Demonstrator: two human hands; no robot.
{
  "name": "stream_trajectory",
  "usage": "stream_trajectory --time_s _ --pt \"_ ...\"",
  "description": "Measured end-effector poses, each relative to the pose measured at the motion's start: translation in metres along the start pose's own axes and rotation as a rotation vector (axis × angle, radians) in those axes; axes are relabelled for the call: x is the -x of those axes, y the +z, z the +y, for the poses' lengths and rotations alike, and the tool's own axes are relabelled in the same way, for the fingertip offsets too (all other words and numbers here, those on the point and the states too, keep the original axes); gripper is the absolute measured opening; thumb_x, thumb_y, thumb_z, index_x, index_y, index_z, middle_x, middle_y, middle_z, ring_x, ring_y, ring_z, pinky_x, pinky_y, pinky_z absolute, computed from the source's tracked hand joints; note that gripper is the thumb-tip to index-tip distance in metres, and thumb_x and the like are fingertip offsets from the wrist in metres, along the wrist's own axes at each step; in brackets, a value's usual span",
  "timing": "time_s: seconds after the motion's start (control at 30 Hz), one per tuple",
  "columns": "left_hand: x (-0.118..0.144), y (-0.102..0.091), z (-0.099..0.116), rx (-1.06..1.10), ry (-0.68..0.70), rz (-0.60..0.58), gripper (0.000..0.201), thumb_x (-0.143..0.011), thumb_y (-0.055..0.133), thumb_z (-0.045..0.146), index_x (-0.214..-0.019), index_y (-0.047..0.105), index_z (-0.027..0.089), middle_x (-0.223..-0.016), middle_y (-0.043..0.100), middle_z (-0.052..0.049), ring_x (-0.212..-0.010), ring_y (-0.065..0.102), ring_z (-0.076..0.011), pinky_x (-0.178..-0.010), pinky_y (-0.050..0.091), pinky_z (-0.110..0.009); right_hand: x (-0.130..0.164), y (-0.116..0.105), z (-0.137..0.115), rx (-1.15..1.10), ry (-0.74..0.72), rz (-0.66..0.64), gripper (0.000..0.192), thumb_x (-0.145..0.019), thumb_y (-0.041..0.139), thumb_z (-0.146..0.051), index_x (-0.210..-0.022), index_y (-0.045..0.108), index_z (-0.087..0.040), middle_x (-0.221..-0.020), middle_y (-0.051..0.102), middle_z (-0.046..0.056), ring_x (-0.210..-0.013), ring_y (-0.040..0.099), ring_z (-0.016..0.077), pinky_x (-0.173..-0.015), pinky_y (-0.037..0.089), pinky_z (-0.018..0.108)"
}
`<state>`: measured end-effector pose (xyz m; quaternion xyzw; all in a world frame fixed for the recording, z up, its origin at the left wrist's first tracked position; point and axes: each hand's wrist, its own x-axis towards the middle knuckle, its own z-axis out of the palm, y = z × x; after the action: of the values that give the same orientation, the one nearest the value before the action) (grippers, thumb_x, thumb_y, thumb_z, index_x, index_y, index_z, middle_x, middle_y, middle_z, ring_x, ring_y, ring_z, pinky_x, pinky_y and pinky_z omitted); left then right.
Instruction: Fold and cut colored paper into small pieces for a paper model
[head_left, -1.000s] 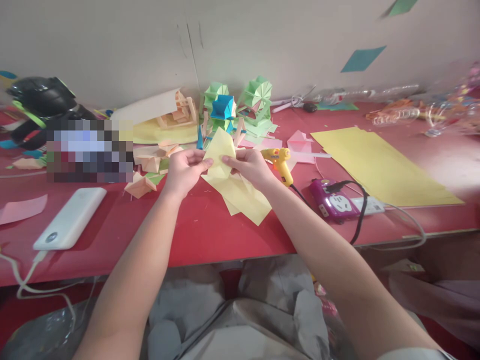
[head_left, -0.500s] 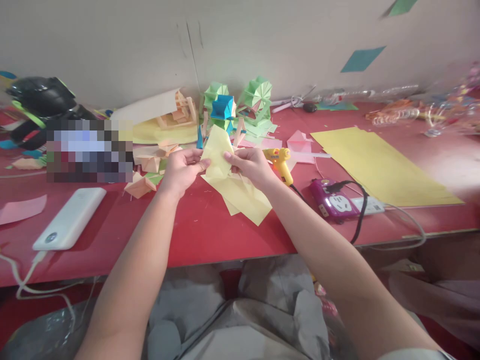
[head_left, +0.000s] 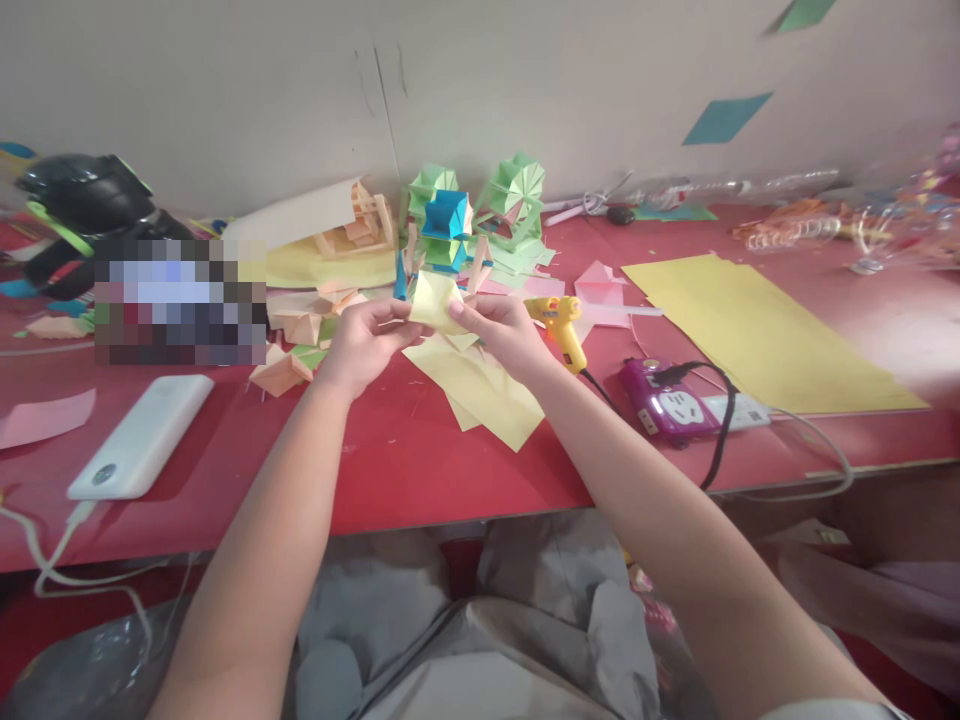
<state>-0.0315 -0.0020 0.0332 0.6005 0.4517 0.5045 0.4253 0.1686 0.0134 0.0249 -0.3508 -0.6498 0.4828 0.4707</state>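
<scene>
1. Grip of the left hand (head_left: 364, 340): closed on the near-left edge of a small pale yellow sheet (head_left: 435, 300), held above the bench (head_left: 375, 485).
2. Grip of the right hand (head_left: 502, 325): closed on the same sheet, thumb pressed on its right side. The sheet shows much shorter than half a second ago, its top edge lower; whether folded over or merely tilted cannot be told. Judged from this, it is being shaped or turned between the hands.
3. Far left: white power bank (head_left: 142, 440), cable attached at its near end.
4. Left of centre: folded peach pieces (head_left: 283, 372), near the left hand.
5. Centre, rear: blue folded piece (head_left: 446, 213), hollow toward the viewer, contents not discernible; green fan-folded forms (head_left: 517, 190) flank it.
6. Centre, below the hands: loose pale yellow sheets (head_left: 495, 385), overlapping.
7. Right of centre: yellow glue gun (head_left: 559, 325), just beside the right hand, translucent stick projecting from its rear; purple power strip (head_left: 637, 388) nearer the edge.
8. Right: large yellow sheets (head_left: 772, 330), stacked; behind them, clear plastic bottle (head_left: 701, 190), lying down, contents too blurred to tell.
</scene>
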Motion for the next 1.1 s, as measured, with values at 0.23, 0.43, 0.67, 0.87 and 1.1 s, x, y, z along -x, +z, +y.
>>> stream_trajectory --time_s 0.23,0.43,0.67,0.87,1.1 --pt "0.0 0.004 -0.003 0.133 -0.08 -0.055 0.025 -0.083 0.068 0.041 -0.083 0.077 0.018 -0.094 0.076 -0.009 -0.099 0.072 -0.0273 -0.092 0.059 -0.044 -0.002 0.007 0.008 0.215 -0.129 0.059 0.04 -0.084 0.067 -0.055 -0.07 0.053 -0.02 -0.071 0.054 -0.001 -0.07 0.049 0.0127 -0.067 0.043 0.028" --pt "0.0 0.01 -0.01 -0.133 0.01 0.019 0.031 -0.074 0.082 0.048 -0.078 0.077 0.018 -0.119 0.073 -0.011 -0.119 0.064 -0.0317 -0.099 0.054 -0.041 -0.001 0.01 0.014 0.459 -0.195 0.085 0.038 -0.087 0.061 -0.038 -0.061 0.041 -0.021 -0.063 0.046 -0.002 -0.064 0.043 0.0115 -0.065 0.036 0.029" --pt "-0.003 0.015 -0.021 -0.028 -0.002 0.011 0.035 -0.068 0.087 0.04 -0.094 0.074 0.019 -0.09 0.073 -0.006 -0.085 0.069 -0.0205 -0.079 0.057 -0.033 0.001 0.014 0.017 0.488 -0.194 0.159 0.012 -0.085 0.061 -0.03 -0.079 0.058 -0.02 -0.074 0.057 0.0 -0.069 0.05 0.0137 -0.067 0.04 0.029" --pt "-0.001 0.02 -0.019 0.009 -0.077 0.066 0.044 -0.065 0.088 0.032 -0.103 0.072 0.019 -0.082 0.071 -0.003 -0.074 0.068 -0.0171 -0.07 0.057 -0.03 -0.001 0.015 0.023 0.434 -0.275 0.194 0.007 -0.086 0.058 -0.024 -0.082 0.062 -0.02 -0.081 0.064 0.003 -0.073 0.055 0.0152 -0.07 0.045 0.03" --pt "0.0 0.025 -0.016 0.114 -0.126 0.078 0.043 -0.065 0.089 0.045 -0.096 0.077 0.018 -0.086 0.076 -0.008 -0.083 0.073 -0.0236 -0.081 0.061 -0.041 -0.001 0.015 0.024 0.444 -0.314 0.203 0.01 -0.089 0.062 -0.024 -0.081 0.067 -0.02 -0.081 0.066 0.003 -0.075 0.055 0.016 -0.072 0.047 0.031"
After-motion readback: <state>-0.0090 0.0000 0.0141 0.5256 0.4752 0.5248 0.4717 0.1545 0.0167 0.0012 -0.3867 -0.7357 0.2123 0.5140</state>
